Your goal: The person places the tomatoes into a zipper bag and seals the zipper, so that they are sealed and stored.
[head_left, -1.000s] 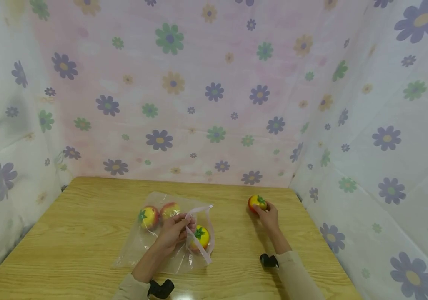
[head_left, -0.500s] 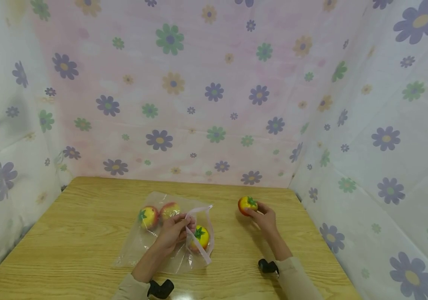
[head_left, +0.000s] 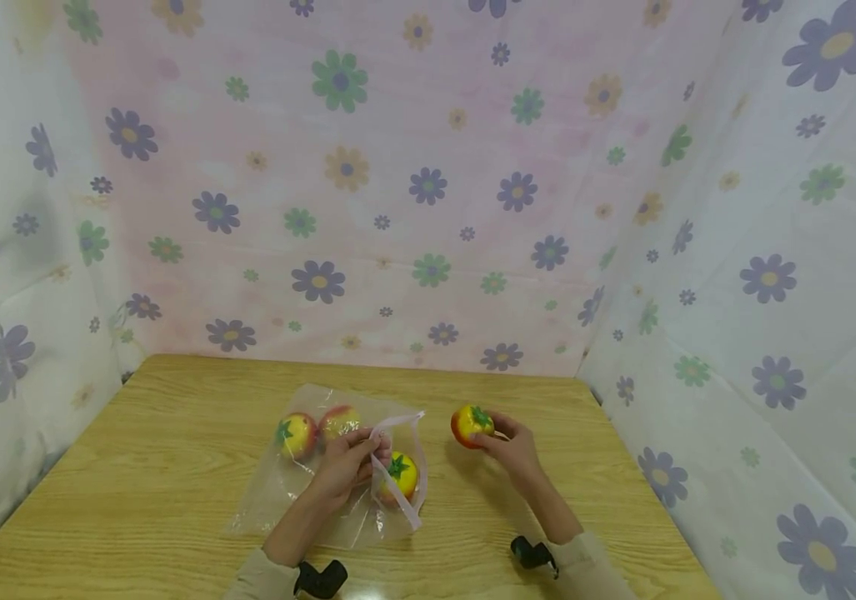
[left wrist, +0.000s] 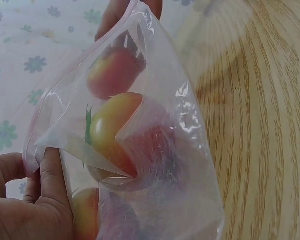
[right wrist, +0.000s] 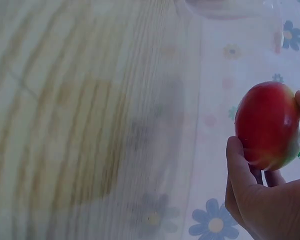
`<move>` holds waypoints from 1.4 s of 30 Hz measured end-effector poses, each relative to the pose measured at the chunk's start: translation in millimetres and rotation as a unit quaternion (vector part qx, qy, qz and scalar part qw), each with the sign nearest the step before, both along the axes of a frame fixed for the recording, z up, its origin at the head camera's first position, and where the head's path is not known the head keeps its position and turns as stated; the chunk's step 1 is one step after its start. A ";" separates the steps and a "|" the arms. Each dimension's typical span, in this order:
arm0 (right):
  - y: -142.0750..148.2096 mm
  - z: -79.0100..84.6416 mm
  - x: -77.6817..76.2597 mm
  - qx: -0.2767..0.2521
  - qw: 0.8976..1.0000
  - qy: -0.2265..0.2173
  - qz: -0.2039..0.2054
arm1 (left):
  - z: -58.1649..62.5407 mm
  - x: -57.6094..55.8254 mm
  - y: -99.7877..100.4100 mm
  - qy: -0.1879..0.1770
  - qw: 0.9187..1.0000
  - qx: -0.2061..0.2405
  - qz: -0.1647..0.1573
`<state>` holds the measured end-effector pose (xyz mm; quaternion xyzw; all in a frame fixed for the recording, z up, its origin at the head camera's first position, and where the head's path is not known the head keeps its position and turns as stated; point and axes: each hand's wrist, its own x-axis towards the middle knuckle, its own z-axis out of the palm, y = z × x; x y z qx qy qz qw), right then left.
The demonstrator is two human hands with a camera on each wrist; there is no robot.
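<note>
My left hand pinches the pink zip edge of a clear plastic zip bag lying on the table. Inside it are a yellow-and-red tomato with a green leafy top, a second one beside it, and a third near the mouth. The left wrist view shows the bag's mouth parted, with thumb and fingers at its edge. To the right of the bag, my right hand holds another tomato between thumb and fingers. In the right wrist view its glossy red underside faces the camera.
The wood-grain table runs back to a flower-patterned cloth wall. More of this cloth hangs at the left and right sides. Black wrist mounts sit near both sleeves.
My right hand has moved left with its tomato, from the table's right side closer to the bag's mouth. The left hand and the bag have stayed in place.
</note>
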<state>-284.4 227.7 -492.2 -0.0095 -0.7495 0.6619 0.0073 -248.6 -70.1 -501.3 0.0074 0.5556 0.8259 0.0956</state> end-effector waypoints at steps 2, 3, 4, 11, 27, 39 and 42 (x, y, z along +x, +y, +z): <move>-2.7 0.6 4.0 -0.001 1.000 0.002 0.019 | 0.0 -0.1 -0.1 0.000 1.000 0.001 0.000; -4.1 0.7 6.0 0.001 1.000 0.006 0.030 | 0.1 -0.1 -0.3 -0.001 1.000 0.001 0.000; -5.4 1.0 8.1 0.004 0.999 0.009 0.041 | 0.3 0.0 -0.4 -0.002 1.000 0.001 0.000; -10.5 2.1 24.4 0.053 0.988 0.028 0.142 | 0.6 -0.5 -0.5 -0.001 1.000 0.001 0.000; -26.0 -0.9 42.9 0.115 0.966 0.050 0.228 | 2.3 0.7 1.7 0.027 0.999 -0.019 -0.011; -45.3 -2.6 43.2 0.089 0.958 0.052 0.268 | 7.4 1.3 4.2 0.061 0.997 -0.023 -0.028; -51.7 -2.0 43.6 0.083 0.955 0.055 0.278 | 9.4 1.5 4.6 0.059 0.997 -0.027 -0.033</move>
